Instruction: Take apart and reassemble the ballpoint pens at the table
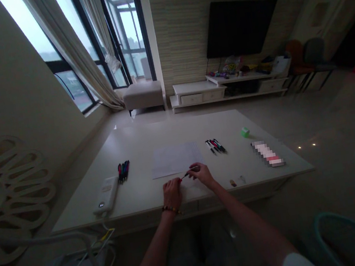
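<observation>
My left hand [172,191] is closed near the table's front edge, with a beaded bracelet [172,209] round the wrist. A small red piece [179,180], seemingly part of a pen, shows at its fingertips. Just to the right, my right hand [203,175] pinches a dark, slim pen [185,175]. The pen's thin tip points left and down at the red piece; whether the two touch or are joined I cannot tell. Behind both hands lies a white sheet of paper [174,158], its near right corner close to my right hand.
Several dark pens [123,171] lie left, beside a white power strip [108,194] with a cable. More pens [215,146] lie right of the paper. A green item [245,132], a blurred-out item [267,153] and a small brown piece [233,183] sit on the white table [177,128].
</observation>
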The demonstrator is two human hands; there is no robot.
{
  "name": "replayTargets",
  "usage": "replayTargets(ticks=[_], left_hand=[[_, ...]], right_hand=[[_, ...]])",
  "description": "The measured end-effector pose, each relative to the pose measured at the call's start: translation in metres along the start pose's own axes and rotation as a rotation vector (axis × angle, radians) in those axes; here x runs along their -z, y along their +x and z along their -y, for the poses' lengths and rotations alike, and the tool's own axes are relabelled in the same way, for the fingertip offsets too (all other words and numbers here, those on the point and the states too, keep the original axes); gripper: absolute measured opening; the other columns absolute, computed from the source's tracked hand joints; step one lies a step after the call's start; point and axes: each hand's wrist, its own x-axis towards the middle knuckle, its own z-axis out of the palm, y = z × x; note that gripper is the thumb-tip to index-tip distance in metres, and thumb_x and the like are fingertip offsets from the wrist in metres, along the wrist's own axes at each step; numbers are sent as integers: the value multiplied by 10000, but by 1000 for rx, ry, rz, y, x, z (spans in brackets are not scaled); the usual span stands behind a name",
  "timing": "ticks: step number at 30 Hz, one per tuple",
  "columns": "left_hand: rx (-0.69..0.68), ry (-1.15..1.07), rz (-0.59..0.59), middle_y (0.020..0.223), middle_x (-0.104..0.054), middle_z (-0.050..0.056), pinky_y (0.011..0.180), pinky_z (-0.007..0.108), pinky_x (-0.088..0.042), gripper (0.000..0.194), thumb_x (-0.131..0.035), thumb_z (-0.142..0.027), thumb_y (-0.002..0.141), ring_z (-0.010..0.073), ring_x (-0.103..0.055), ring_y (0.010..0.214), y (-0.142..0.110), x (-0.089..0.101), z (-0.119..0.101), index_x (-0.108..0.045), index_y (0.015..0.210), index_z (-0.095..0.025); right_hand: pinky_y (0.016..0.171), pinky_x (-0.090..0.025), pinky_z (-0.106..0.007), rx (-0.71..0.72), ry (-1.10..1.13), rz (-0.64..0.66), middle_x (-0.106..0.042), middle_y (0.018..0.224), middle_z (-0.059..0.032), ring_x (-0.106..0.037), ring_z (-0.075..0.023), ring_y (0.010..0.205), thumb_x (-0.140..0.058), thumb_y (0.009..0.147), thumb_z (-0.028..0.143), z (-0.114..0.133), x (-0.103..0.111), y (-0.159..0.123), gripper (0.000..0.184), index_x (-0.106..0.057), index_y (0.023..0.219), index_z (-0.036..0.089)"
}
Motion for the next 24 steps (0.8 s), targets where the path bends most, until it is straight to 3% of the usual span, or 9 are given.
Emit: replayTargets(ticks=[5, 9, 13, 20, 24], left_hand=[[-37, -45, -39, 979, -594, 70, 794, 294, -373, 312, -287, -153, 890, 154, -541, 899, -1, -4, 2, -458, 1149, -190], [-1, 34, 18, 886, -576, 46, 724, 271, -365, 284, -298, -238, 906, 148, -531, 786, -1, -3, 1, -479, 1125, -231], [39, 74, 41, 822, -558, 34, 665, 257, -341, 260, -276, -242, 912, 139, -511, 723, -1, -1, -1, -529, 971, -233], [36, 89, 59, 821, -560, 28, 691, 263, -335, 261, -264, -243, 914, 140, -504, 731, -1, -1, -2, -521, 954, -236], [13, 107, 49, 826, -559, 30, 689, 265, -333, 262, -258, -234, 916, 146, -510, 741, -1, -1, -1, -517, 951, -236]], right_hand=[[546, -527, -275, 34, 51, 79, -676, 802, -72, -654, -165, 651, -610, 691, 462, 7, -12, -7, 394, -552, 931, 154], [476, -490, -240, 94, -81, 57, -650, 683, -39, -624, -148, 567, -612, 702, 448, 15, -15, -10, 328, -560, 845, 158], [432, -444, -219, 127, -203, 1, -606, 601, -28, -563, -125, 509, -619, 689, 472, 23, 6, -7, 323, -595, 748, 156], [438, -429, -229, 110, -170, -144, -613, 646, -41, -556, -134, 530, -606, 680, 496, 14, 61, -2, 374, -597, 804, 144], [593, -479, -285, 134, -363, -178, -645, 711, -52, -601, -168, 648, -622, 668, 394, -8, 61, -1, 249, -619, 751, 159]])
